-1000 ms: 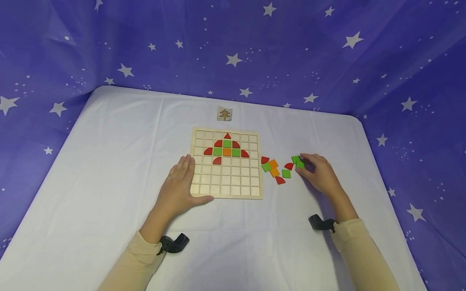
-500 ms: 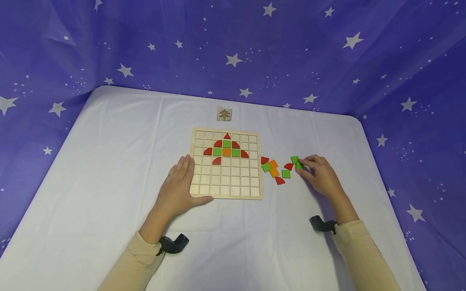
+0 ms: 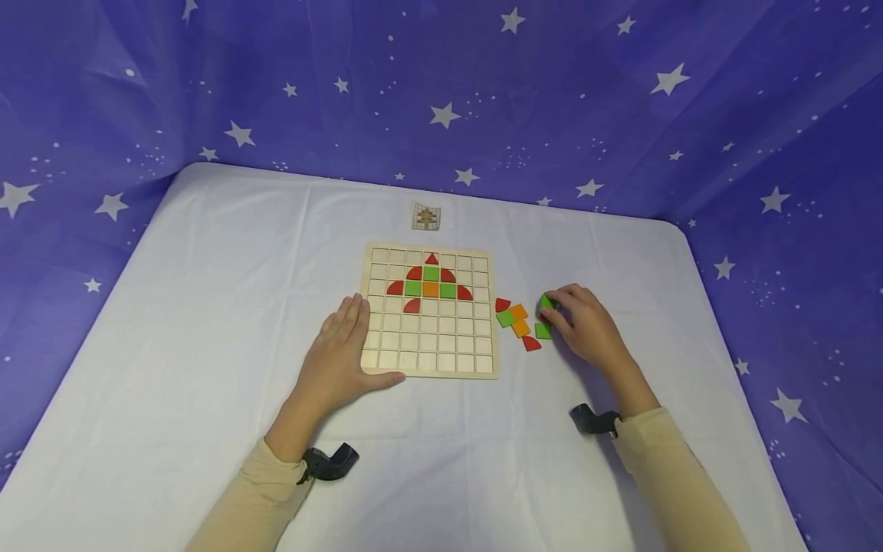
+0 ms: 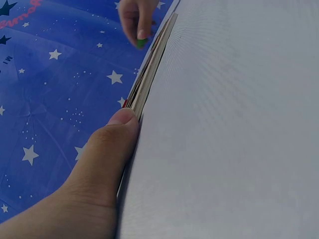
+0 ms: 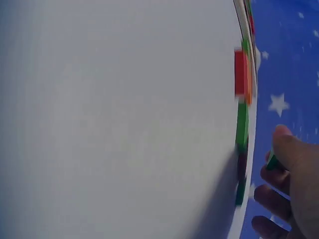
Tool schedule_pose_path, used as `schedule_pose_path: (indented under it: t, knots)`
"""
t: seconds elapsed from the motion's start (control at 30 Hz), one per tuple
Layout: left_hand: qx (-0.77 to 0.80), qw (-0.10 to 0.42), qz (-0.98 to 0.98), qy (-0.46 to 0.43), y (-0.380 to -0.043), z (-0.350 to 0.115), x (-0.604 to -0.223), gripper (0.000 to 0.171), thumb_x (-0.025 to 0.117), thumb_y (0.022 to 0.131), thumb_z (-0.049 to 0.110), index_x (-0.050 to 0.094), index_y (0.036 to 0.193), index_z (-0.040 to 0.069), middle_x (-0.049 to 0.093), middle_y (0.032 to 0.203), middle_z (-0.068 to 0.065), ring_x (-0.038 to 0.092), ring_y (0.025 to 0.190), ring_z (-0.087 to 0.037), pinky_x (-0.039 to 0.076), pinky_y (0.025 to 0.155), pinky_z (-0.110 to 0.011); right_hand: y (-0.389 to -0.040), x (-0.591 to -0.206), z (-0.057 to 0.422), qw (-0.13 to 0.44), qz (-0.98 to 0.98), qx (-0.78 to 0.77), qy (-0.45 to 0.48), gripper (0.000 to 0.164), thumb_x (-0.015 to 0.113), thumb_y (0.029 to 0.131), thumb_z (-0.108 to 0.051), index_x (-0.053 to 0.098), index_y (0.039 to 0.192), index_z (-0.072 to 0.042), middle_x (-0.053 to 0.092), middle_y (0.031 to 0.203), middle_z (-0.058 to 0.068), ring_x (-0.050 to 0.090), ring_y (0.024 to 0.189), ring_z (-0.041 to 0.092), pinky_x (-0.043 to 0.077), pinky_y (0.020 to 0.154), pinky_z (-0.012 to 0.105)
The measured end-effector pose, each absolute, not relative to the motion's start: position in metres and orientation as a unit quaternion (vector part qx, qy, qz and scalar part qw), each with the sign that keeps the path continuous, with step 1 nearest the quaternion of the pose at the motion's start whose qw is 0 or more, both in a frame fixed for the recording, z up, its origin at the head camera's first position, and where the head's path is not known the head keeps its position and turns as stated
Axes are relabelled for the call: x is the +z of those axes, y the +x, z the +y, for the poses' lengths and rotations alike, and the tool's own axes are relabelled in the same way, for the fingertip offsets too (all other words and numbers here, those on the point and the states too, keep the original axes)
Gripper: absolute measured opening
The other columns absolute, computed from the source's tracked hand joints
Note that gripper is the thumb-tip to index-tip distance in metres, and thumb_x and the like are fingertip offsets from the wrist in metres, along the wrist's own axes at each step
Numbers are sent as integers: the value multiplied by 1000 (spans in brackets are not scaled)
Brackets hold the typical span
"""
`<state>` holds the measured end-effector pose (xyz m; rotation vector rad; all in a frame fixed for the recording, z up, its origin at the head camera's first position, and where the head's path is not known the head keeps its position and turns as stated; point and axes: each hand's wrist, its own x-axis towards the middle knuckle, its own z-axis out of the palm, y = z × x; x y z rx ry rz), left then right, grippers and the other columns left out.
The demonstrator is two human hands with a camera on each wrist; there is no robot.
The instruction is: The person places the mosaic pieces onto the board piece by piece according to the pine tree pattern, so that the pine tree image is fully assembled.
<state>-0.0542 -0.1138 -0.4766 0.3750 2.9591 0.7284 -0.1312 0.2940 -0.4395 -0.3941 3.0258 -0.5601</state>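
Right hand: to the right of the board, over the tabletop. Thumb and index finger brought nearly together in a pinch, with a green tile gripped between their tips. In the right wrist view, tile raised above the loose pieces and mostly covered by the thumb and index finger; remaining fingers bent and spaced apart.

Left hand: at the lower left of the board. Four fingers straight and side by side, in contact with the left edge; thumb stretched widely away along the near edge. In the left wrist view, thumb against the side of the board; its other fingers hidden. Amount of pressure not discernible.

Board: pale, squared, flat on the tabletop. Top row, a red triangle. Second row, a green square between two red quarter-circles. Third row, an orange square flanked by two green squares and, outermost, two red quarter-circles. Fourth row, one red quarter-circle left of centre.

Loose pieces: between board and right hand, a cluster of a green piece and two orange pieces, with red pieces near either end; just below the pinch, another green piece. Further pieces partly hidden by the right hand.

Beyond the board: a small pattern card. Background: starry blue cloth.
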Motion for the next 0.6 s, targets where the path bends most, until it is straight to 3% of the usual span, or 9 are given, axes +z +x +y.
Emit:
schedule_pose_path:
  t: [0.37, 0.6]
  knots:
    - [236, 29, 964, 122, -54, -114, -479, 134, 68, 67, 81, 12, 158, 0, 10, 167, -16, 8, 156, -31, 15, 126, -49, -137, -433, 212, 9, 950, -180, -255, 36, 67, 94, -32, 69, 122, -9, 65, 112, 4, 58, 99, 20, 51, 84, 38]
    - [230, 26, 965, 124, -55, -115, -480, 134, 67, 67, 82, 13, 158, 0, 11, 167, -16, 8, 156, -30, 15, 127, -48, -141, -433, 160, -15, 930, -161, -331, 32, 69, 94, -31, 72, 119, -11, 68, 110, 3, 62, 99, 20, 54, 86, 37]
